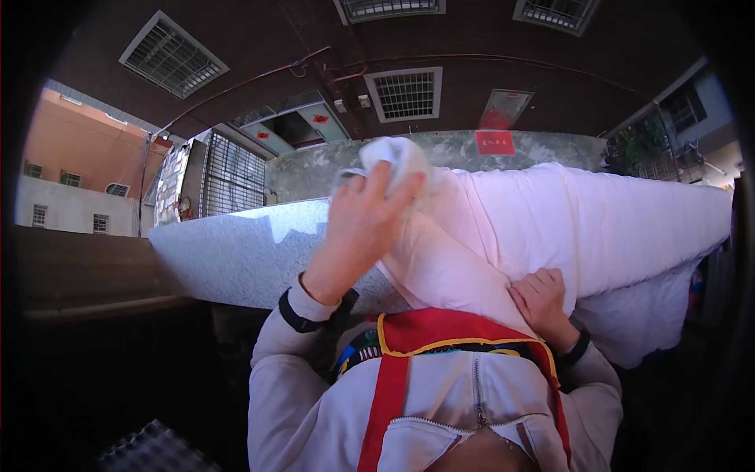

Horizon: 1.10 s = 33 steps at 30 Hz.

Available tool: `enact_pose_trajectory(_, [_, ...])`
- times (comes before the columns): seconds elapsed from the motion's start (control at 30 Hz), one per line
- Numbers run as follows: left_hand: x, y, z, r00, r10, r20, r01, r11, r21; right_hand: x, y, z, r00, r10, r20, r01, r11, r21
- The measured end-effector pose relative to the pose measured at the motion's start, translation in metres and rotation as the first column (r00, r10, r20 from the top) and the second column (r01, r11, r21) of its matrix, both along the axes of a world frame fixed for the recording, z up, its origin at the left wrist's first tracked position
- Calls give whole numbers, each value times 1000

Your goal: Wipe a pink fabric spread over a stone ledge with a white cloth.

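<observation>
My left hand [368, 221] is raised over the ledge and grips a crumpled whitish cloth [396, 156], which is blurred. Behind and beside that cloth, a pale pink quilt [519, 212] lies along the speckled stone ledge [248, 253]. One narrower, folded part of the quilt slants across the ledge towards my body. My right hand [540, 301] rests on this near part with curled fingers, gripping its edge close to my red apron. Whether the cloth touches the quilt cannot be made out.
Past the ledge there is a drop to a concrete yard [330, 162]. A dark wall with a barred window [407, 94] and a doorway [295, 130] stands opposite. At the right, a loose quilt end [637, 318] hangs down on my side. A checked fabric [156, 451] shows at lower left.
</observation>
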<state>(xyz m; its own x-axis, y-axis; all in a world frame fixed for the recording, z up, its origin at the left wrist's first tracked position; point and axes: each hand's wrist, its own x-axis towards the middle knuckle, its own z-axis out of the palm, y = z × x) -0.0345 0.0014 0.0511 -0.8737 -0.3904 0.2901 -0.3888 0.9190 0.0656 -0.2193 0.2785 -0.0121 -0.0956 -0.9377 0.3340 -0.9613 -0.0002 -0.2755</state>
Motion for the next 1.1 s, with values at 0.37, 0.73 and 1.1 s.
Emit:
enact_pose_trajectory(0.37, [-11, 5, -25, 982, -141, 127, 137, 990, 44, -1, -1, -2, 1000, 9, -7, -9, 1000, -23])
enact_pose_trajectory(0.73, [-47, 63, -39, 842, -534, -82, 538, 816, 212, 1, -1, -2, 1000, 20, 8, -20, 1000, -12])
enact_pose_trajectory(1.1, [-14, -42, -8, 997, 72, 38, -61, 971, -231, -2, 2, -3, 999, 19, -31, -19, 1000, 2])
